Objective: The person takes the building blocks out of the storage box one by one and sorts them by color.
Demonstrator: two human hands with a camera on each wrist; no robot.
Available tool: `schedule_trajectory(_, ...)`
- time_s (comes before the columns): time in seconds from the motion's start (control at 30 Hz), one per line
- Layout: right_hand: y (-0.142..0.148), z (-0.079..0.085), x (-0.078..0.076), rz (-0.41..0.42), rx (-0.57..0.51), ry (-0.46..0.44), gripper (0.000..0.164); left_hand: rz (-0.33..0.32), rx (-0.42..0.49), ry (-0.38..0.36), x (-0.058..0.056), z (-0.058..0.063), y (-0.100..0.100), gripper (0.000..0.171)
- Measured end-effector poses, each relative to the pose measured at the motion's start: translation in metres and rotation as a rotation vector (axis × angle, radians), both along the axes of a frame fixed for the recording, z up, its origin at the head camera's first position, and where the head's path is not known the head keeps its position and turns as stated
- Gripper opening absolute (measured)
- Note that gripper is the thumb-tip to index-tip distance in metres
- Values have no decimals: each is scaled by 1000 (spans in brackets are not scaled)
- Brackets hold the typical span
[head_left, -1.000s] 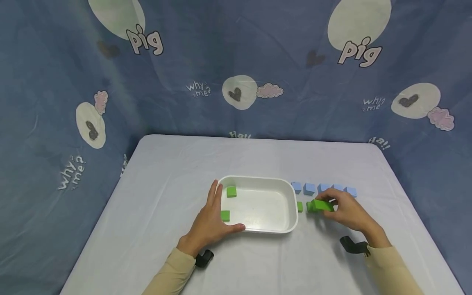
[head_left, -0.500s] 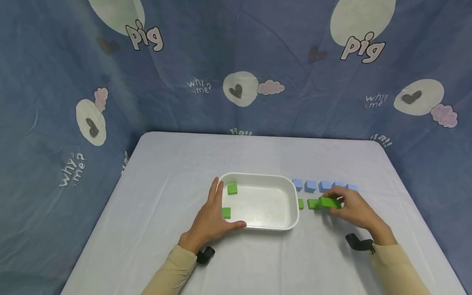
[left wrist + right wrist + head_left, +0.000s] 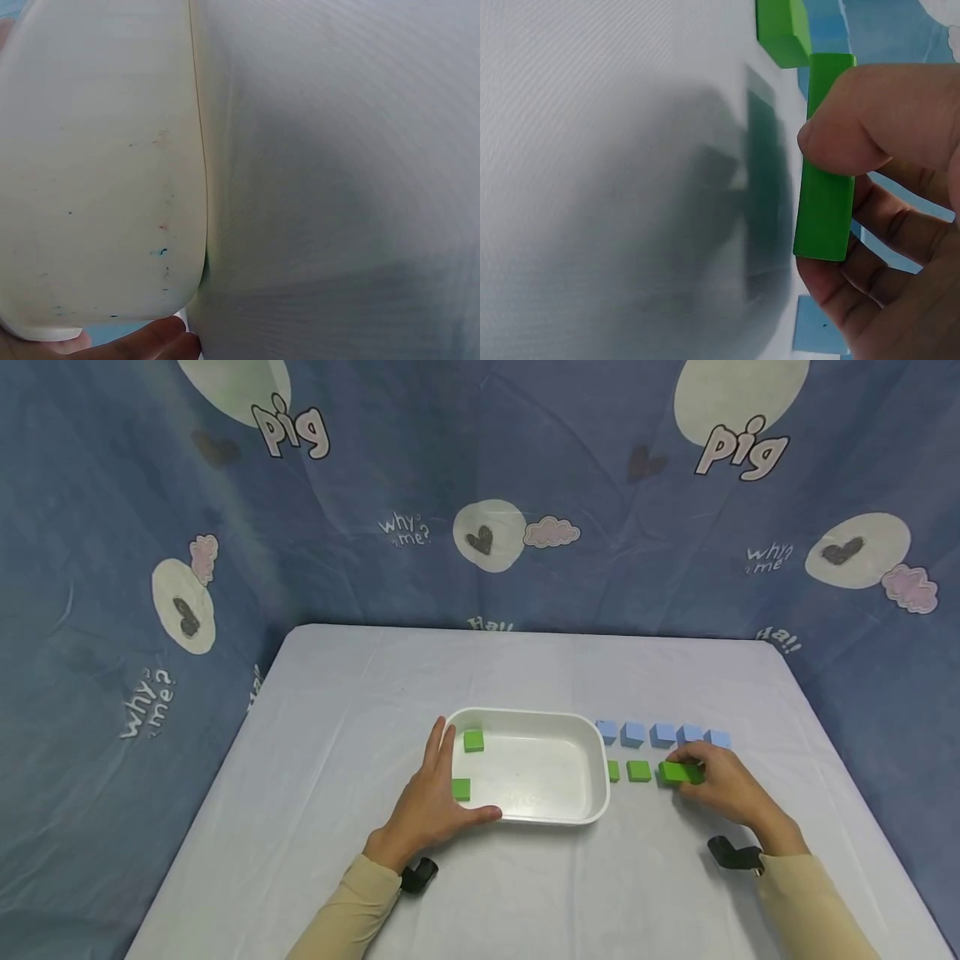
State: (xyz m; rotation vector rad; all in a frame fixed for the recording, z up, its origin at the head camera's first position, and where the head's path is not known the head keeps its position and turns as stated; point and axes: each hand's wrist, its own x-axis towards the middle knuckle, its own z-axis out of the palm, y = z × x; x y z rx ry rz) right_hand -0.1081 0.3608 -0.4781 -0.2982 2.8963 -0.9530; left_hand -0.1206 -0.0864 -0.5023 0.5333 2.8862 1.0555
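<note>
In the head view my left hand (image 3: 431,802) rests at the left end of a white tray (image 3: 525,712), its fingers straight along that end and the thumb over the near rim. The left wrist view shows the tray's wall (image 3: 105,187) with fingertips at its lower corner. My right hand (image 3: 723,781) pinches a long green block (image 3: 825,202) between thumb and fingers. Its shadow falls on the white cloth beside it. Just left of this block lies a smaller green block (image 3: 639,771), and another green block (image 3: 613,771) sits beside the tray's right wall.
Two green blocks, one farther back (image 3: 473,741) and one nearer (image 3: 461,789), lie inside the tray by its left end. Several blue blocks (image 3: 632,735) form a row behind the green ones. A patterned blue curtain (image 3: 480,460) hangs beyond the table's far edge.
My right hand has moved rightward with the long green block, leaving the smaller green block in plain view to its left. My left hand has stayed at the tray.
</note>
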Motion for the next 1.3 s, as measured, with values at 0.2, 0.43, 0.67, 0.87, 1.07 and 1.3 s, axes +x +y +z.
schedule_trajectory(0.2, 2, -8, -1, -36, 9, -24, 38, -1, -1, 0, 0, 2, 0, 141)
schedule_trajectory(0.43, 5, -17, -2, -41, 13, -18, 39, 1, 3, -10, 0, 1, 0, 140)
schedule_trajectory(0.67, 4, -10, -1, -56, 24, 1, 42, -2, 12, -7, 0, 0, 0, 140)
schedule_trajectory(0.87, -3, 6, -4, -53, -17, 133, 46, 1, 19, 13, -1, 0, -1, 139)
schedule_trajectory(1.07, -20, 21, -16, -41, -67, 286, 52, 9, 19, -19, 0, 0, -2, 141)
schedule_trajectory(1.3, -47, 39, -25, -70, -107, 365, 52, 10, 9, -22, 0, -1, -2, 142)
